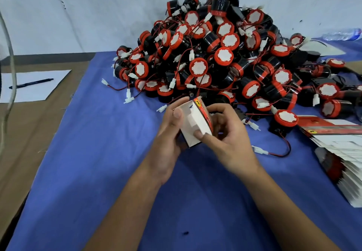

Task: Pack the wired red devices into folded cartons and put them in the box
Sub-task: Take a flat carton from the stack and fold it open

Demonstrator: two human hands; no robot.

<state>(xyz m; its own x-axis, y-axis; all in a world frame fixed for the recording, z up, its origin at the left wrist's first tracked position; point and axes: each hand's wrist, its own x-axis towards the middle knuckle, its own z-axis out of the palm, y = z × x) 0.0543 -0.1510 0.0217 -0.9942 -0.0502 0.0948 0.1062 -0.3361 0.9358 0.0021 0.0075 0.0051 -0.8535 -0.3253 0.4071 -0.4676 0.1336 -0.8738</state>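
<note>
A small carton (195,121), white inside with a red and black printed side, is held above the blue cloth (82,153) between both hands. My left hand (170,133) grips its left side, thumb on the white flap. My right hand (225,133) grips its right side, thumb pressing the lower flap edge. Behind them a large pile of red-and-black wired devices (225,55) with white connectors rises against the wall. The carton's inside is hidden.
A stack of flat unfolded cartons (340,149) lies at the right edge. A white paper sheet (33,86) with a pen (31,83) sits on the brown surface at left. A plastic bottle (342,33) lies far right. Loose connectors (259,150) trail near my right hand.
</note>
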